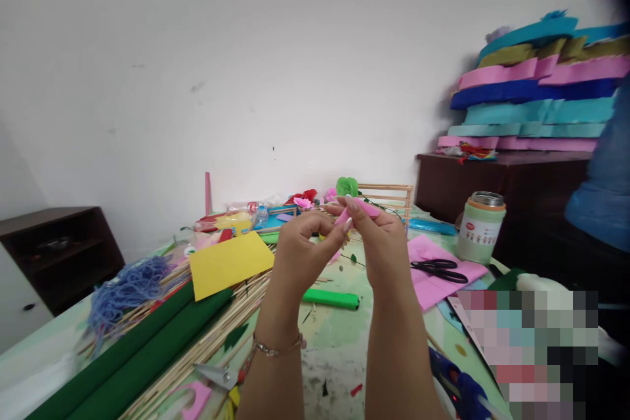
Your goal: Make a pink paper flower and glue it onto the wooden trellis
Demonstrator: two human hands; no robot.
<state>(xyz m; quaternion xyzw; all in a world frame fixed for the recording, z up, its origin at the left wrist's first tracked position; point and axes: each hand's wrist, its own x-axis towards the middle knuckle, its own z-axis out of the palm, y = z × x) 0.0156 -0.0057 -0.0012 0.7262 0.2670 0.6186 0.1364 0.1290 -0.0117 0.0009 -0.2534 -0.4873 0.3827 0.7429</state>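
Observation:
My left hand (pixel 311 239) and my right hand (pixel 377 233) meet over the middle of the table. Between their fingertips is a small piece of pink paper (pixel 368 209), folded or curled, and both hands pinch it. Just behind the fingers stands a green paper flower (pixel 347 186). To the right, black-handled scissors (pixel 440 269) lie on a sheet of pink paper (pixel 424 289). Below my hands a bright green roll (pixel 331 298) rests on the table. A blue glue gun (pixel 455 377) lies beside my right forearm.
Left of my arms are yellow paper (pixel 231 264), dark green rolls (pixel 147 341), thin wooden sticks (pixel 197 364), blue yarn (pixel 130 285) and open scissors (pixel 216 375). On the right stands a light green jar (pixel 481 230), before a cabinet (pixel 512 190) stacked with coloured paper (pixel 536 92).

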